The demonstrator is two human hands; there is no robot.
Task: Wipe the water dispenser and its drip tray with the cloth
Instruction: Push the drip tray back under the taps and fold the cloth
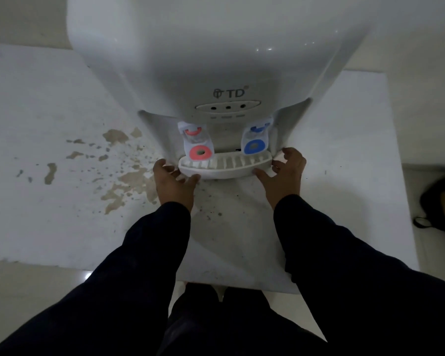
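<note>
A white water dispenser (216,60) stands on a white slab, seen from above. It has a red tap (199,150) on the left and a blue tap (254,143) on the right. Below the taps sits the white slotted drip tray (225,167). My left hand (174,182) grips the tray's left end, thumb on its front edge. My right hand (284,172) grips the tray's right end, fingers curled behind its corner. No cloth is in view.
The white slab (62,124) carries brown stains (129,176) left of the dispenser. Its front edge (237,285) is close to my legs. A dark object (442,206) lies on the floor at the right.
</note>
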